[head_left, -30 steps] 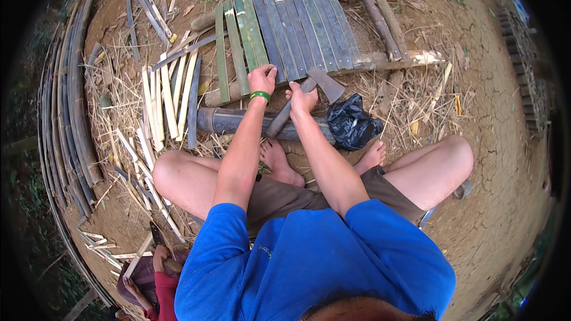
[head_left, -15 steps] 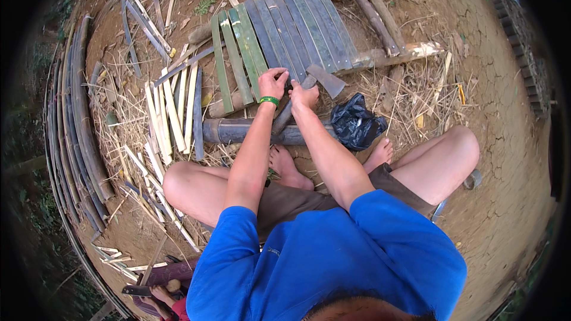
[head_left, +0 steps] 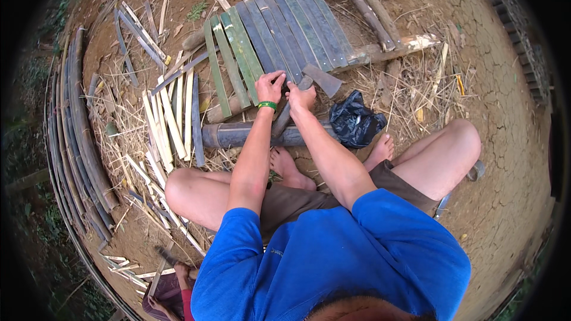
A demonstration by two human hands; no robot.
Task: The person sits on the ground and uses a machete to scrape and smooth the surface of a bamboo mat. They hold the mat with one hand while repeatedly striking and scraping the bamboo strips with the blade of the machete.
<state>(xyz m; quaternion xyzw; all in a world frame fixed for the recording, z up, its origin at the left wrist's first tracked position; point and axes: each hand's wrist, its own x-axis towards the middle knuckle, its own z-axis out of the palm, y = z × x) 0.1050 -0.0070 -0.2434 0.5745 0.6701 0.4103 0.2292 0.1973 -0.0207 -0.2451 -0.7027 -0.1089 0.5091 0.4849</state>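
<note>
- Head view: a hatchet [head_left: 309,86] with a flat grey metal blade and a wooden handle is held low over the near edge of a row of bamboo slats [head_left: 279,32], blade pointing right.
- The hatchet's handle is gripped by the right hand [head_left: 300,96], fingers curled tight around it just below the blade.
- The near end of a slat is touched by the left hand [head_left: 270,86], fingers bent and pressed together; a green wristband [head_left: 267,105] is worn on that wrist.
- The slats, flat and smooth, green at left and grey-blue at right, are laid side by side across round wooden poles [head_left: 369,6].
- A dark round bamboo tube [head_left: 238,135] is laid across in front of the bare feet.
- A crumpled black plastic bag [head_left: 355,122] is seen just right of the tube; its contents cannot be told.
- Pale split strips [head_left: 169,116] are scattered at left among dry straw.
- Long curved bamboo lengths [head_left: 80,137] are stacked at far left on cracked dirt.
</note>
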